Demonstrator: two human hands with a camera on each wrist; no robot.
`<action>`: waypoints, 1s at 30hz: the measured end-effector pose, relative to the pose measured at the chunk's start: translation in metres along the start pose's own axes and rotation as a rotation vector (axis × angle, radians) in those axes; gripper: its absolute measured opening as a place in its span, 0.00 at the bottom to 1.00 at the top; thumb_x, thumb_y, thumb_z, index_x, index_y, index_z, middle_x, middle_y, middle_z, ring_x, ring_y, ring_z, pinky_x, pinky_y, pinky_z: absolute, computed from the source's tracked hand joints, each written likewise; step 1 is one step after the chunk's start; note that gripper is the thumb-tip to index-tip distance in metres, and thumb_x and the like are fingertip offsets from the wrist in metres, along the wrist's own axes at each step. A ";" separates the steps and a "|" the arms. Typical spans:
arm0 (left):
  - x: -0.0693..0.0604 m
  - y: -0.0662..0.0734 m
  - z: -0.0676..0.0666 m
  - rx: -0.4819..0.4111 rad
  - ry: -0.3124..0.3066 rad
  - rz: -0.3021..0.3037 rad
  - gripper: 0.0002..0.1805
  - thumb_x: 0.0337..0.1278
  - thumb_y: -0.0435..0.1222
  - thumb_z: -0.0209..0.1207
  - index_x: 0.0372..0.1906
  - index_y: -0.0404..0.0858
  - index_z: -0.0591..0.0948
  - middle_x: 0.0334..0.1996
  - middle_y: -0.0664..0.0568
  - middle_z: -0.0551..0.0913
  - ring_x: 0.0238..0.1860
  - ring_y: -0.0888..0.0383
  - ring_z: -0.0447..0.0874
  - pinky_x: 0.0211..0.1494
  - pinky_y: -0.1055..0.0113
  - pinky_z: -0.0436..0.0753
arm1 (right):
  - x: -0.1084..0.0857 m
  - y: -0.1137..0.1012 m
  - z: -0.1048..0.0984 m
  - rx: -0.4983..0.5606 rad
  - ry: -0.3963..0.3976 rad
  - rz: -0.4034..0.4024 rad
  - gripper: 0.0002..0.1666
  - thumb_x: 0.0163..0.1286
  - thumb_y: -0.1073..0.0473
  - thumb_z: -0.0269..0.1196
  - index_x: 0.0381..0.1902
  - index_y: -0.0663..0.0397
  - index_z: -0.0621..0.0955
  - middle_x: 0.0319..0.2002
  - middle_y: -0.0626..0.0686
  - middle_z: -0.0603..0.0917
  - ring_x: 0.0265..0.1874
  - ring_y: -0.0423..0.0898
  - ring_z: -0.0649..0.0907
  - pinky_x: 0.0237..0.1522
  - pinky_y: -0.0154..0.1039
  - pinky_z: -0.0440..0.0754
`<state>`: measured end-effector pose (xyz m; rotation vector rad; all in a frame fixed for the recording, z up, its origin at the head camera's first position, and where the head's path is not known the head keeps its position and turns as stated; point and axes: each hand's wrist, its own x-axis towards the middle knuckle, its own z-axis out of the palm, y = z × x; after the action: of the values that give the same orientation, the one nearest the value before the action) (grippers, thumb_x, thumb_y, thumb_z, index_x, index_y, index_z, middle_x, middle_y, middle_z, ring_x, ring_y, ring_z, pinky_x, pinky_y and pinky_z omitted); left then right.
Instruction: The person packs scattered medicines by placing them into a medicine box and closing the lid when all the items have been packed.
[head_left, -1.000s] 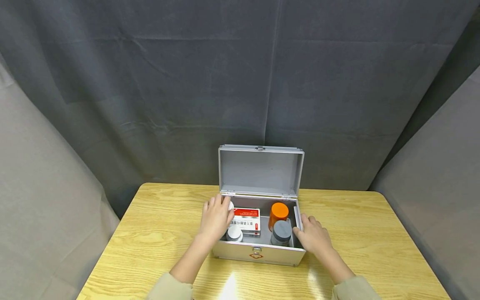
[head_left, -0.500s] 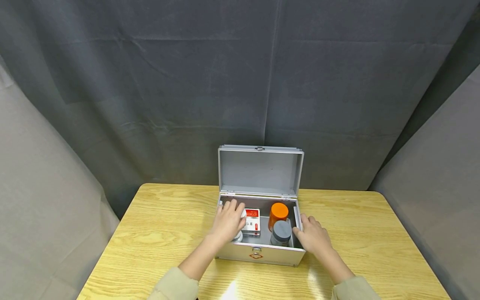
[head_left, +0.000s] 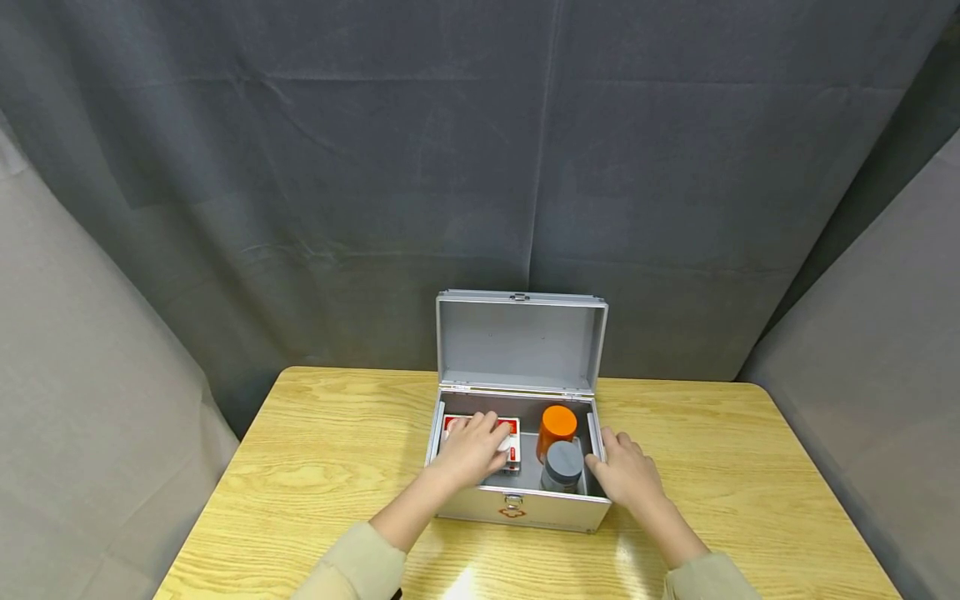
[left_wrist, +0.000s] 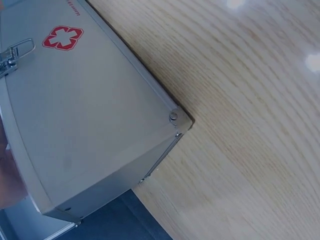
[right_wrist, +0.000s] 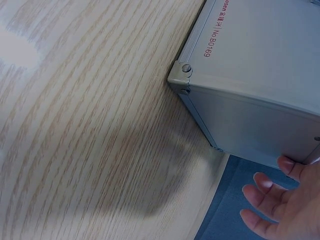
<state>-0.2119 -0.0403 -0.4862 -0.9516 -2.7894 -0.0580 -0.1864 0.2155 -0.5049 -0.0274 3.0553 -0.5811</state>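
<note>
An aluminium first-aid box [head_left: 480, 505] stands on the table with its lid [head_left: 521, 340] raised. My left hand [head_left: 469, 455] reaches into its left half and holds a white-capped bottle [head_left: 506, 444], mostly hidden by the fingers. Under that hand lies a red-and-white medicine carton [head_left: 514, 433]. Only a bit of the left hand [left_wrist: 11, 179] shows in the left wrist view. My right hand [head_left: 628, 472] grips the box's right rim, thumb inside and fingers outside; in the right wrist view that hand [right_wrist: 295, 200] has a fingertip against the side wall.
Inside the box at right stand an orange-capped bottle [head_left: 558, 425] and a grey-capped bottle [head_left: 563, 463]. The wooden table [head_left: 750, 492] extends on both sides. A dark grey curtain [head_left: 360, 183] hangs behind it.
My left hand has moved right and slightly toward me, carrying the white-capped bottle over the carton. A second white-capped bottle at front left is now hidden. The right hand has stayed put.
</note>
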 end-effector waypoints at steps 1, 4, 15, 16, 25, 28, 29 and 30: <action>0.001 0.000 0.001 0.003 -0.012 0.017 0.15 0.55 0.47 0.55 0.46 0.47 0.74 0.36 0.54 0.70 0.41 0.56 0.71 0.44 0.60 0.73 | 0.000 0.000 0.000 0.001 0.000 0.000 0.36 0.63 0.48 0.51 0.62 0.67 0.63 0.52 0.71 0.70 0.49 0.67 0.72 0.45 0.65 0.68; 0.003 0.000 0.003 -0.004 -0.057 0.072 0.16 0.55 0.47 0.55 0.48 0.48 0.74 0.39 0.55 0.71 0.43 0.56 0.72 0.46 0.60 0.74 | -0.001 0.000 -0.001 0.002 -0.002 0.000 0.36 0.63 0.49 0.51 0.62 0.67 0.63 0.53 0.71 0.69 0.50 0.67 0.72 0.45 0.65 0.68; 0.011 -0.006 0.008 -0.052 -0.135 0.276 0.14 0.55 0.47 0.57 0.46 0.49 0.74 0.39 0.58 0.72 0.43 0.60 0.72 0.44 0.66 0.73 | -0.001 0.000 0.000 0.009 -0.010 0.001 0.36 0.63 0.49 0.51 0.63 0.67 0.63 0.54 0.72 0.69 0.50 0.68 0.71 0.46 0.66 0.68; 0.012 -0.005 0.008 -0.056 -0.139 0.290 0.14 0.55 0.46 0.57 0.45 0.49 0.74 0.38 0.58 0.72 0.42 0.60 0.72 0.43 0.67 0.72 | -0.001 0.000 0.000 0.008 -0.011 0.001 0.36 0.63 0.49 0.51 0.63 0.67 0.63 0.54 0.72 0.69 0.50 0.68 0.71 0.46 0.66 0.68; 0.014 -0.002 0.008 -0.096 -0.193 0.342 0.14 0.53 0.46 0.59 0.45 0.50 0.75 0.40 0.59 0.73 0.43 0.61 0.72 0.47 0.68 0.71 | -0.001 0.001 0.001 0.009 -0.008 0.002 0.35 0.63 0.49 0.51 0.63 0.66 0.63 0.53 0.71 0.69 0.50 0.67 0.71 0.46 0.65 0.68; 0.016 -0.002 0.010 -0.079 -0.206 0.362 0.14 0.53 0.47 0.59 0.44 0.52 0.75 0.41 0.59 0.74 0.45 0.60 0.72 0.50 0.65 0.72 | -0.001 0.001 0.001 0.011 -0.007 0.002 0.35 0.63 0.49 0.51 0.63 0.66 0.63 0.54 0.71 0.69 0.51 0.67 0.71 0.46 0.65 0.68; 0.017 -0.002 0.011 -0.066 -0.209 0.371 0.13 0.53 0.47 0.59 0.44 0.52 0.75 0.41 0.59 0.74 0.45 0.60 0.73 0.51 0.64 0.72 | -0.001 0.001 0.000 0.011 -0.006 0.000 0.35 0.63 0.49 0.51 0.63 0.66 0.63 0.54 0.71 0.69 0.51 0.67 0.71 0.46 0.65 0.68; 0.018 -0.001 0.012 -0.049 -0.213 0.380 0.13 0.53 0.48 0.59 0.44 0.52 0.74 0.42 0.59 0.75 0.46 0.60 0.73 0.52 0.64 0.72 | -0.001 0.000 0.000 0.011 -0.006 -0.001 0.35 0.63 0.49 0.51 0.63 0.66 0.63 0.54 0.72 0.69 0.51 0.67 0.71 0.46 0.66 0.68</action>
<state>-0.2284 -0.0297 -0.4948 -1.5657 -2.7446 0.0325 -0.1854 0.2158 -0.5051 -0.0303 3.0468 -0.5961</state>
